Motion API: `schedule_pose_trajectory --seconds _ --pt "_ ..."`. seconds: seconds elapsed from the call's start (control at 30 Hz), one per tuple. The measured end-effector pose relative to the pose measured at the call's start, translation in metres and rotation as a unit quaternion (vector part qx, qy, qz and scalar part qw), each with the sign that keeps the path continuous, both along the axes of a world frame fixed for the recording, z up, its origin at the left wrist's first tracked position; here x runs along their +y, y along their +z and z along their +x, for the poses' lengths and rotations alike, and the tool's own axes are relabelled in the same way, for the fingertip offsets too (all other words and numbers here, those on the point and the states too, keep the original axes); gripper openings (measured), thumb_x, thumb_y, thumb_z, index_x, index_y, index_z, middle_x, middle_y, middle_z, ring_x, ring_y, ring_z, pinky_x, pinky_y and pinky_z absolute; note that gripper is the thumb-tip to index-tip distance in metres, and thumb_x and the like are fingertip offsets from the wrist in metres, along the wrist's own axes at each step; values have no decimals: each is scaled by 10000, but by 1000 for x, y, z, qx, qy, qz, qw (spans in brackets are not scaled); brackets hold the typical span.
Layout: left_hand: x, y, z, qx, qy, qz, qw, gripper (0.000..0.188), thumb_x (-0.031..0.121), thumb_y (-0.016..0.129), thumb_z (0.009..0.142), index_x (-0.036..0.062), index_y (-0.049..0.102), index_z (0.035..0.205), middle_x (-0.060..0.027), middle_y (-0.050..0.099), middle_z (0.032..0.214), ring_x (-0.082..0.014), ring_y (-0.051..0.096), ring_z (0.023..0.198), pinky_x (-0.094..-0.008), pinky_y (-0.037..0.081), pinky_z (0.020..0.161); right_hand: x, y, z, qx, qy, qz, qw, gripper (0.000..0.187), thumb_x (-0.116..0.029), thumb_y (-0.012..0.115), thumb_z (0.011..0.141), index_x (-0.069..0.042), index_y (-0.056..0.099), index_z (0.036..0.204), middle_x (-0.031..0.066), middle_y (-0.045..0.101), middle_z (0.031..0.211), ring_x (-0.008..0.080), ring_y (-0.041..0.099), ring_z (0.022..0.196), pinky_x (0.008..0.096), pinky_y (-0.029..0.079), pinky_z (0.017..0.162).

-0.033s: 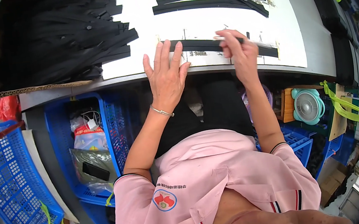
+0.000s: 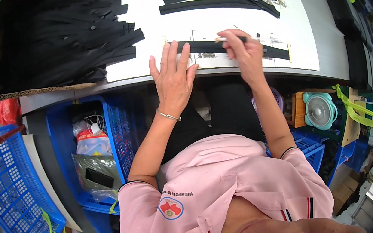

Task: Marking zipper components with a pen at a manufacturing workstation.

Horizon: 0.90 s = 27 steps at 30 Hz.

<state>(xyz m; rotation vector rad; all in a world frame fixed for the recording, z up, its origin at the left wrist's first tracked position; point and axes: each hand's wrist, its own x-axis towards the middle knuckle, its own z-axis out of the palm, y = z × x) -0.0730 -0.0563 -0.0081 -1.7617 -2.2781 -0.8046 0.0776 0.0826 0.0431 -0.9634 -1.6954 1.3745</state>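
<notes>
One black flat strip [image 2: 208, 47] lies lengthwise on a white board [image 2: 230, 20] at the near edge of the table. My left hand [image 2: 172, 74] rests flat with its fingers spread, fingertips on the strip's left end. Over the strip's middle, my right hand [image 2: 246, 55] is closed around a slim pen [image 2: 221, 39] with a white end and a dark body. The pen tilts low, its white end pointing left. Whether it touches the strip I cannot tell, and my fingers hide part of it.
A large heap of black strips [image 2: 65, 43] fills a cardboard tray at the left. Several more strips [image 2: 210, 4] lie at the board's far side. Below the table are blue crates [image 2: 110, 140] and a small turquoise fan [image 2: 320, 110]. Black boxes [image 2: 343, 11] stand at the right.
My right hand has moved a little to the left along the strip with the pen. The left hand and the strip have stayed in place.
</notes>
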Motion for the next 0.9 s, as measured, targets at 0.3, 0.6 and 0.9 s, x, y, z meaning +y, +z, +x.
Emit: schedule_pose_trajectory --seconds 0.3,0.6,0.9 --pt "0 -3 1 -4 11 13 1000 525 328 677 939 116 578 1408 -60 517 1489 -272 409 1423 -568 184 1169 -7 -31 -44 -51 32 122 991 214 -134 684 966 70 734 925 92 761 977 143 722 709 249 522 595" --pt "2 -5 1 1 9 24 1000 532 330 688 924 109 588 1398 -62 526 1476 -267 424 1405 -572 198 1156 -3 -39 -44 -71 41 171 982 231 -160 661 999 53 743 966 43 735 869 37 522 540 213 402 486" --pt "3 -7 2 -2 18 18 1000 537 332 694 920 141 588 1410 -47 532 1479 -248 416 1421 -556 177 1170 -4 -34 -37 -40 90 154 983 251 -149 630 1003 47 741 893 50 734 819 68 595 598 231 445 540"
